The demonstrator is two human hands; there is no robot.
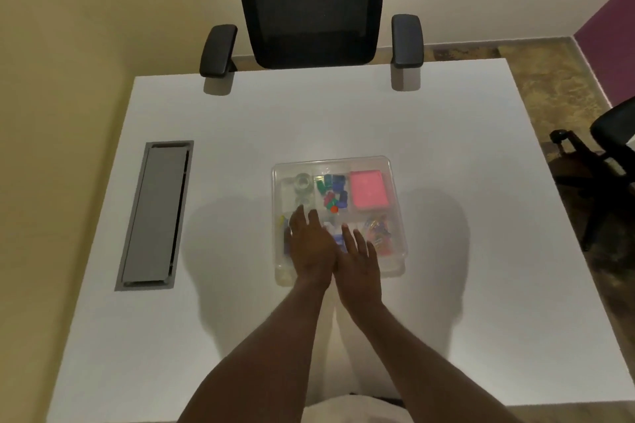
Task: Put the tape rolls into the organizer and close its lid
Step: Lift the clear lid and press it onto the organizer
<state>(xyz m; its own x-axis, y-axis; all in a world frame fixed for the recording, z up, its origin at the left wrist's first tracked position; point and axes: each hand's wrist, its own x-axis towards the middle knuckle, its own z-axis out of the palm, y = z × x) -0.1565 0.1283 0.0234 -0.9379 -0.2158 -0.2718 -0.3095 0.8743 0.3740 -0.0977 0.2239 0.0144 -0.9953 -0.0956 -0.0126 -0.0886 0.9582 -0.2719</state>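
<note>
A clear plastic organizer [395, 182] sits in the middle of the white table, its transparent lid lying down over the compartments. Clear tape rolls [303, 182] show through the lid in the far left compartment. My left hand [311, 247] lies flat on the lid's near left part, fingers spread. My right hand [359, 257] lies flat beside it on the near middle, touching the left hand. Both palms face down and hold nothing. The near compartments are partly hidden under my hands.
Inside the organizer are a pink sticky-note pad [368, 189], coloured clips [332, 192] and paper clips [379, 233]. A grey cable hatch [154, 215] is set into the table [240, 134] at left. A black office chair [311, 3] stands at the far edge, another chair [611, 144] at right.
</note>
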